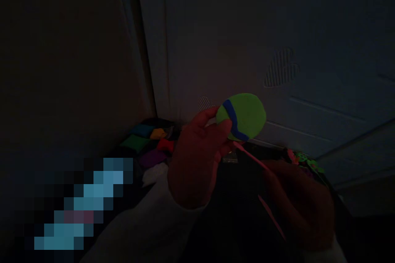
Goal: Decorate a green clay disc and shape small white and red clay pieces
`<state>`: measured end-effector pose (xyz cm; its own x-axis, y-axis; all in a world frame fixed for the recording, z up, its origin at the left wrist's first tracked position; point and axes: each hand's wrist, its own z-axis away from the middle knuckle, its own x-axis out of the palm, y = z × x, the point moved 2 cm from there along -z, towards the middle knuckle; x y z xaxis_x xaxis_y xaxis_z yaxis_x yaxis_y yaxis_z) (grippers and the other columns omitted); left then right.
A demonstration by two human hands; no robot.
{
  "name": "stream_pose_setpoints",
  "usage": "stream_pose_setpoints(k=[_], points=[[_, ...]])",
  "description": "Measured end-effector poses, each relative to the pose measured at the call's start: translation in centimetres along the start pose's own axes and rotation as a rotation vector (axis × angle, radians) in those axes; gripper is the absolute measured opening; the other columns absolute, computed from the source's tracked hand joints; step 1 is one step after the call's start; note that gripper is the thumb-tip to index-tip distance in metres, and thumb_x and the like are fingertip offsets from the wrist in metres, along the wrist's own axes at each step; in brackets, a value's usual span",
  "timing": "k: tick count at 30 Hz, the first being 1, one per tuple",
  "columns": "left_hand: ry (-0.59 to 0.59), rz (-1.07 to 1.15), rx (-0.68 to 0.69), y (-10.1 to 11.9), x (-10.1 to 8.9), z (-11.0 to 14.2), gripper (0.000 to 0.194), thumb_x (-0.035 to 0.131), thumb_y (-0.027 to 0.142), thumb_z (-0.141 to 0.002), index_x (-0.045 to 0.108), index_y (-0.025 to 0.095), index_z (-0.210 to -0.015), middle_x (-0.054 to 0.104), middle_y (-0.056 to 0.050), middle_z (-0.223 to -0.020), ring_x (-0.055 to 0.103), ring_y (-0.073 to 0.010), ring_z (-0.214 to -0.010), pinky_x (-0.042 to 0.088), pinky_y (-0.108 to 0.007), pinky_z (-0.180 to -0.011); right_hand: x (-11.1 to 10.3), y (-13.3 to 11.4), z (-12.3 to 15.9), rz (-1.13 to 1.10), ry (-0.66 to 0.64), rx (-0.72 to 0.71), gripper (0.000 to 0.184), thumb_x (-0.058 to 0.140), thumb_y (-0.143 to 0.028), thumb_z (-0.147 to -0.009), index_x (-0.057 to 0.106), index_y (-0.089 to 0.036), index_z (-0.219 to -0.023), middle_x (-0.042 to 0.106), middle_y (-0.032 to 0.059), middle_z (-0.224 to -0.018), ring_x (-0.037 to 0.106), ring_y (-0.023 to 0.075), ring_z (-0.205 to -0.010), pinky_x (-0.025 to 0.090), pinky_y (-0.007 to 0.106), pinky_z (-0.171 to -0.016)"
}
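Observation:
In my left hand (196, 156) is a flat, rounded lime-green disc (250, 113) that looks like modelling clay. My thumb lies over its near left side, with fingers behind it. A wavy blue strip (232, 116) runs across the disc. My right hand (304, 205) pinches a thin pink modelling tool (253, 158), its wider tip just below the disc's lower edge; I cannot tell whether they touch. A second pink modelling tool (272, 216) lies on the dark surface under my right hand. The scene is very dim.
Left of my left hand lie several coloured pieces, among them a green one (135, 143), a purple one (152, 158) and a red one (166, 145). Small bright cut-out shapes (304, 160) are at the right. Behind stands a pale panel (216, 49) with striped hearts. A pixelated patch covers the lower left.

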<state>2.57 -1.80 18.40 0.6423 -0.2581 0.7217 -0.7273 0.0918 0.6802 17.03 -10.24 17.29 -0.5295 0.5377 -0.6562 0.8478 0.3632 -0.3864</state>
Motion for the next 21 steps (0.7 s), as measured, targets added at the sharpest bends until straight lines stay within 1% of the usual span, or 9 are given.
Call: stream_pose_setpoints(k=[2,4,7,10,14,18,21], points=[[0.004,0.029,-0.020,-0.11,0.15,0.05,0.017,0.063,0.018,-0.080,0.059,0.018,-0.097,0.073,-0.005,-0.089,0.070,-0.0202,-0.084,0.057,-0.034,-0.075,0.29,-0.03,0.03,-0.009,-0.027,-0.016,0.015,0.055,-0.023,-0.086,0.065,-0.023,-0.097,0.072,0.0010,-0.076,0.065,0.0147,-0.059,0.048,0.028,-0.055],[0.001,0.032,-0.029,-0.18,0.20,0.08,0.018,0.063,0.017,-0.081,0.059,0.017,-0.098,0.073,-0.005,-0.090,0.070,-0.0205,-0.084,0.057,-0.033,-0.075,0.44,-0.04,0.05,-0.017,-0.027,-0.002,0.015,0.054,-0.024,-0.086,0.065,-0.023,-0.097,0.072,0.0022,-0.077,0.066,0.0154,-0.061,0.050,0.028,-0.056],[0.001,0.005,-0.012,-0.16,0.13,0.15,0.020,0.065,0.021,-0.080,0.061,0.017,-0.099,0.073,-0.006,-0.092,0.070,-0.0203,-0.085,0.057,-0.030,-0.073,0.48,-0.14,0.05,-0.008,-0.017,0.024,0.016,0.054,-0.026,-0.086,0.066,-0.022,-0.096,0.071,0.0033,-0.074,0.066,0.0162,-0.060,0.050,0.028,-0.054],[-0.034,-0.013,-0.011,-0.11,0.16,0.27,0.019,0.065,0.022,-0.080,0.063,0.016,-0.099,0.073,-0.007,-0.094,0.070,-0.0203,-0.088,0.057,-0.028,-0.073,0.44,-0.24,-0.01,-0.016,-0.013,0.038,0.016,0.054,-0.026,-0.086,0.066,-0.023,-0.096,0.071,0.0020,-0.073,0.066,0.0159,-0.059,0.050,0.028,-0.053],[-0.046,-0.020,-0.022,-0.08,0.24,0.41,0.020,0.064,0.022,-0.080,0.064,0.015,-0.099,0.073,-0.007,-0.092,0.070,-0.0212,-0.086,0.058,-0.030,-0.074,0.35,-0.20,-0.11,0.006,-0.010,0.038,0.015,0.055,-0.025,-0.086,0.066,-0.024,-0.096,0.072,0.0017,-0.076,0.067,0.0163,-0.062,0.051,0.028,-0.055],[-0.047,-0.030,-0.012,-0.08,0.18,0.39,0.021,0.066,0.022,-0.079,0.064,0.015,-0.099,0.073,-0.008,-0.093,0.070,-0.0229,-0.088,0.058,-0.033,-0.077,0.21,-0.28,-0.18,0.056,0.012,0.010,0.014,0.055,-0.024,-0.086,0.065,-0.024,-0.095,0.072,0.0011,-0.075,0.066,0.0150,-0.059,0.049,0.028,-0.053],[-0.061,-0.026,-0.019,-0.10,0.10,0.39,0.021,0.067,0.020,-0.078,0.064,0.015,-0.099,0.074,-0.007,-0.093,0.070,-0.0231,-0.089,0.058,-0.034,-0.077,0.08,-0.50,-0.20,0.081,0.034,0.036,0.014,0.054,-0.026,-0.086,0.066,-0.024,-0.093,0.072,0.0016,-0.075,0.065,0.0154,-0.059,0.047,0.029,-0.052]])
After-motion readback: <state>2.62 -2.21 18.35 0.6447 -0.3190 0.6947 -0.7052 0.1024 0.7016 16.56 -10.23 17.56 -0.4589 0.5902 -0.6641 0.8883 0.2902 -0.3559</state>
